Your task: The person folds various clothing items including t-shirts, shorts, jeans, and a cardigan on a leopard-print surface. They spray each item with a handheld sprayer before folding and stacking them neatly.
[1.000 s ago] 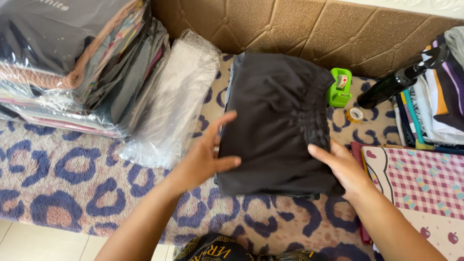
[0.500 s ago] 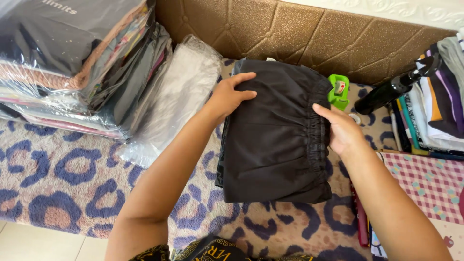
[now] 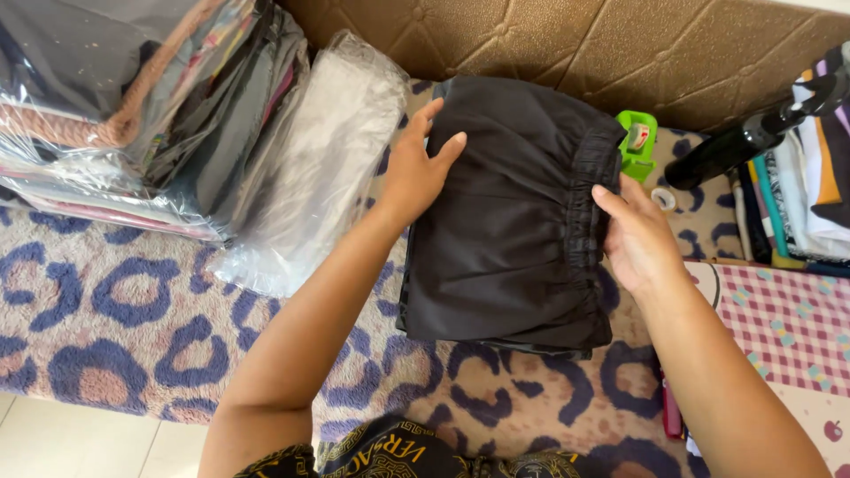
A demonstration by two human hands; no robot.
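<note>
A folded black garment [image 3: 509, 221] with an elastic waistband lies on the leopard-print blanket [image 3: 115, 327]. My left hand [image 3: 416, 168] rests flat on its upper left edge, fingers spread. At the garment's right edge, beside the gathered waistband, my right hand [image 3: 637, 235] touches the fabric with its fingers extended. Neither hand grips anything.
Left of the garment lies an empty clear plastic bag [image 3: 310, 168], and beyond it a stack of bagged clothes [image 3: 115, 97]. A green tape dispenser [image 3: 637, 142], a black bottle [image 3: 753, 133] and a pile of folded clothes [image 3: 815, 195] are at right. A padded brown headboard [image 3: 567, 44] runs behind.
Both hands slid from the garment's near end up along its sides toward the far end. The garment stayed in place.
</note>
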